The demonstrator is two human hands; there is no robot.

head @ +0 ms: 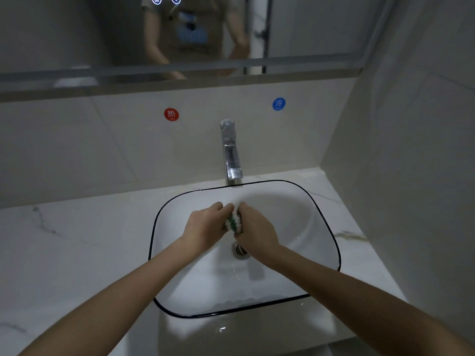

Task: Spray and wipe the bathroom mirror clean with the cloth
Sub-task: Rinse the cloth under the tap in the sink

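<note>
Both hands, left (205, 224) and right (254, 231), have fingers curled tight round the cloth (233, 222), bunched over the sink (331, 242) at 12 o'clock from the drain (240, 251); looks soft, light, probably soggy, so grab both ends.

left hand (205, 226): fingers curled, clenched | right hand (255, 231): fingers curled, clenched | forearms: extended, converging

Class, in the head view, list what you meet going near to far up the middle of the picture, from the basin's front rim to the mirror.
Black-rimmed white basin → metal drain → green-and-white cloth → chrome tap → mirror.
</note>
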